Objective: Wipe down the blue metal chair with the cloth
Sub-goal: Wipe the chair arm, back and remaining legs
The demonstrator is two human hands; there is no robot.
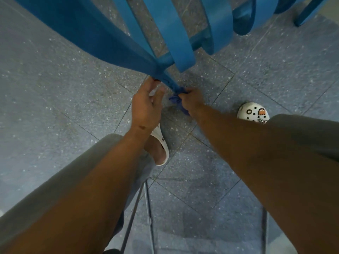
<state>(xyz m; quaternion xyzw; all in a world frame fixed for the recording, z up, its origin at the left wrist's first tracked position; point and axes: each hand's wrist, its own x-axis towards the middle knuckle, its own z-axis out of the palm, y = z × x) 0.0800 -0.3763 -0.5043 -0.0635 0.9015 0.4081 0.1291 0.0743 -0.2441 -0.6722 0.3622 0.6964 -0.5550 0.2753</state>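
Down on the speckled grey tile floor point(55, 88), going from the left, a wide blue bar of the chair point(88, 33) slants from the upper left corner toward the middle, narrowing into a thin leg that runs down to the floor near the centre. Just below that bar the left hand point(146, 105) reaches up from the lower left, its fingertips touching the underside of the frame where the leg begins; the fingers look loosely bent and relaxed, with nothing gripped in them. Beneath the left wrist sits a white clog point(161, 143) on the person's foot, and a grey trouser leg point(55, 180) runs alongside the forearm. Right of the left hand, the dark blue cloth point(177, 99) is bunched around the lower end of the chair leg, and the right hand point(190, 99) has its fingers curled tight round the cloth, pressing it against the leg. Above, several lighter blue curved slats of the chair fan out across the top of the view. Further right, a second white clog point(253, 112) with small charms stands on the tiles, partly hidden by the right trouser leg. At the bottom, thin dark metal rods point(148, 208) cross the floor
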